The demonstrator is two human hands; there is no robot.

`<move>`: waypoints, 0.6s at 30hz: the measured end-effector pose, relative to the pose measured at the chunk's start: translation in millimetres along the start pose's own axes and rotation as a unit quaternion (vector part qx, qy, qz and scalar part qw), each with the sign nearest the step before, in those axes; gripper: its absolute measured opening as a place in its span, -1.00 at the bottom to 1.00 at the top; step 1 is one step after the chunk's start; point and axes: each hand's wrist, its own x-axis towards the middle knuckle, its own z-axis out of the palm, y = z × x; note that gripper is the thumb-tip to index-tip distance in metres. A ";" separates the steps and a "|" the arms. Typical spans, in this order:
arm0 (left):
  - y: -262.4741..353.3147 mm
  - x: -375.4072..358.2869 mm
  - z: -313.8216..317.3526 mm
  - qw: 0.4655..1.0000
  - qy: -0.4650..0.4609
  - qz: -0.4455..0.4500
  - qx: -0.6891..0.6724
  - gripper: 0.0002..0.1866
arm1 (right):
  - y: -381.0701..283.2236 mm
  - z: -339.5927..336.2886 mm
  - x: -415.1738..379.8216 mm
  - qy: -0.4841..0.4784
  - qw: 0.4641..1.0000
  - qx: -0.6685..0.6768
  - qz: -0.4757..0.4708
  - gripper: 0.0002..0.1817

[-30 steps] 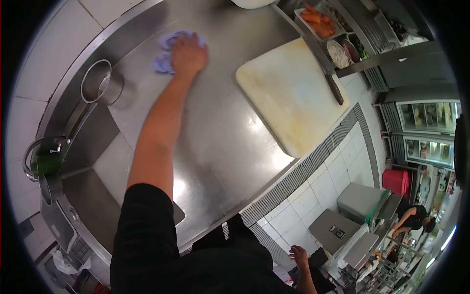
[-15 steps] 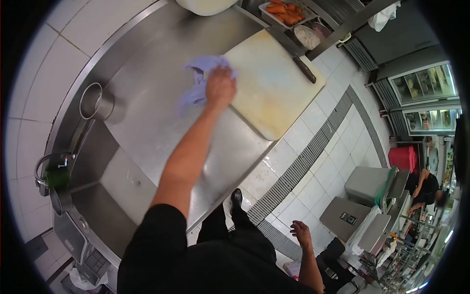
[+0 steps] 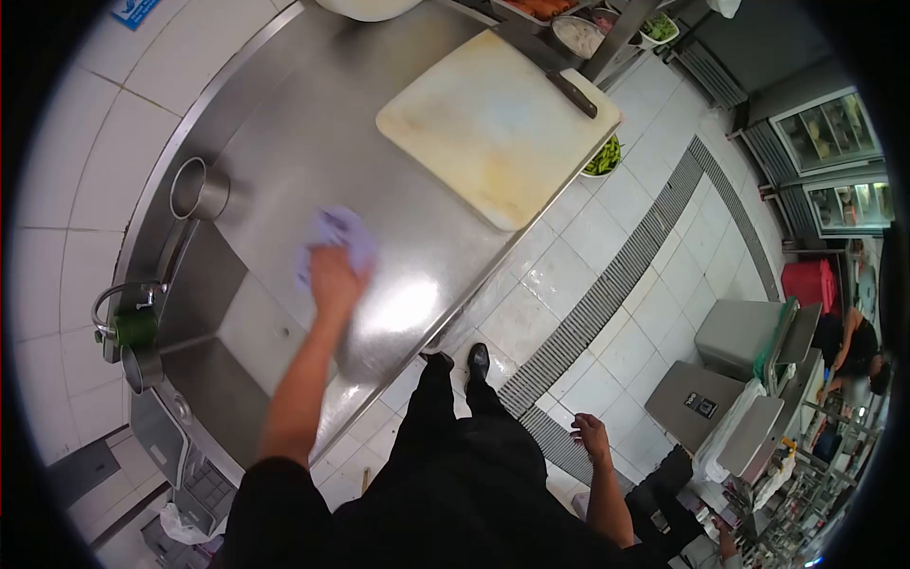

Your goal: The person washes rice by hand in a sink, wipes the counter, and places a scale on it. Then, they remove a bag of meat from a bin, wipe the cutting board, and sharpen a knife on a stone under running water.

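Observation:
My left hand (image 3: 336,283) presses a bunched lavender cloth (image 3: 343,230) onto the stainless steel counter (image 3: 275,152), close to the sink's edge. Its fingers are blurred and partly hidden, but they grip the cloth. My right hand (image 3: 590,436) hangs at my side above the floor, fingers loosely curled and apart, with nothing in it. A white cutting board (image 3: 483,114) with yellowish stains lies along the counter's front edge, beyond my left hand. On its far right corner rests a dark-handled knife (image 3: 573,95).
The sink (image 3: 261,322) is left of my arm, with a metal pot (image 3: 201,188) at its corner and a faucet (image 3: 118,308) beyond. A bowl of green vegetables (image 3: 605,156) shows below the board. Grey bins (image 3: 697,403) and a co-worker (image 3: 853,351) are at the right.
My left hand has moved with the cloth from the cutting board's edge back toward the sink, uncovering the board's near corner. My right hand still hangs at my side. The view has shifted.

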 end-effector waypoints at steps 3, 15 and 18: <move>-17.8 96.9 9.7 0.978 0.073 -0.173 0.088 -0.40 | 5.0 -8.0 2.9 0.007 1.000 0.003 0.003 -0.63; 151.8 -125.3 -42.6 0.988 -0.046 0.087 -0.122 -0.55 | -18.0 8.3 55.3 -0.081 0.995 -0.061 -0.019 -0.63; 66.1 -245.9 -52.0 0.997 -0.009 0.021 -0.078 -0.60 | -44.5 18.6 71.3 -0.105 0.990 -0.090 -0.028 -0.59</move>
